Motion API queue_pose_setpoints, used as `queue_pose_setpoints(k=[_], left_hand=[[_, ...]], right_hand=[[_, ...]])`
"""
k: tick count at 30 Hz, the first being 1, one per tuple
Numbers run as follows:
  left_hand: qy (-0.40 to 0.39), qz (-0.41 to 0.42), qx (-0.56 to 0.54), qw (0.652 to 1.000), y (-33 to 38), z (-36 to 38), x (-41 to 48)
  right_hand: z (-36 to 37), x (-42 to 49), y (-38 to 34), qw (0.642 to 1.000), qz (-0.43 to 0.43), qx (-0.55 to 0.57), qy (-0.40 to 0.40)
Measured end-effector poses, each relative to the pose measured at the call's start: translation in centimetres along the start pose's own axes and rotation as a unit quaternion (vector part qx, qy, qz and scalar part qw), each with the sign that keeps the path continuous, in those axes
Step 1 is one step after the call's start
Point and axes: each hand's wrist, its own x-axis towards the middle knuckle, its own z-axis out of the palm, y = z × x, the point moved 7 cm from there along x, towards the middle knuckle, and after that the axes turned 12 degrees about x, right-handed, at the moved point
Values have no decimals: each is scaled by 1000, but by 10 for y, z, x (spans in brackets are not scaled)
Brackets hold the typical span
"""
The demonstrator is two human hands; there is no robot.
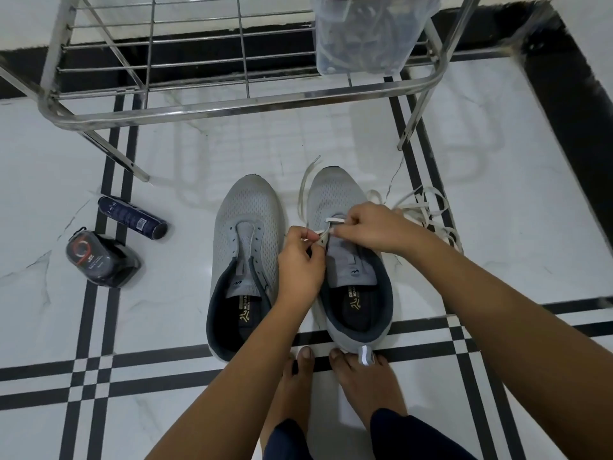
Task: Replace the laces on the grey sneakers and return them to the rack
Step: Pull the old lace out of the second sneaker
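Two grey sneakers stand side by side on the tiled floor, toes pointing away from me. The left sneaker [243,227] has bare eyelets and no lace. Over the right sneaker [335,194] both hands work a white lace [428,207] at the lowest eyelets. My left hand [300,260] pinches the lace end at the shoe's left eyelet row. My right hand [371,229] pinches the lace by the tongue. The lace's loose length lies in a heap on the floor to the right of that shoe, with one end looping past the toe.
A steel shoe rack [232,101] stands just beyond the sneakers, with a clear plastic box [371,34] of dark laces on its shelf. A dark spray can [132,217] and a small packaged item [99,260] lie on the floor at left. My bare feet [351,370] touch the right sneaker's heel.
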Motion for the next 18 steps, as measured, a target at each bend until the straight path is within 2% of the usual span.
queue_pose_setpoints(k=[1, 2, 3, 4, 5, 6, 7, 8, 9, 10, 11, 12, 13, 15, 18], left_hand=[[-1, 1, -1, 1000, 1, 0, 0], [-2, -1, 0, 1000, 0, 1, 1], [-3, -4, 0, 1000, -2, 0, 1], [-3, -6, -2, 1000, -3, -1, 2], [-4, -8, -3, 1000, -5, -1, 2], [-6, -9, -2, 1000, -6, -1, 3], [-11, -12, -2, 1000, -7, -1, 3], [-16, -15, -5, 1000, -8, 1, 3], [-20, -18, -12, 1000, -8, 2, 3], [-21, -21, -17, 999, -8, 2, 3], [-22, -22, -19, 999, -8, 3, 2], [-20, -20, -20, 999, -8, 2, 3], [-20, -19, -19, 999, -7, 2, 3], [-23, -14, -17, 1000, -5, 2, 3], [-24, -11, -13, 1000, -4, 3, 4]], right_hand=[[3, 5, -6, 993, -11, -115, -1], [6, 8, -13, 986, -30, -166, 4], [8, 11, -18, 986, -53, -155, 6], [5, 13, -19, 996, -66, -61, 14], [0, 10, -15, 994, -56, 91, 18], [-5, 5, -11, 958, -42, 283, 14], [-12, -1, -6, 879, -27, 476, 8], [-16, -3, 1, 798, -11, 602, 0], [-19, -5, 6, 763, -3, 646, 0], [-19, -4, 8, 800, 3, 600, 10], [-17, -2, 8, 885, 2, 464, 24], [-13, -1, 3, 960, -8, 276, 35], [-4, 2, -5, 992, -29, 119, 34], [14, 7, -18, 995, -64, -73, 20], [19, 13, -32, 977, -100, -177, 63]])
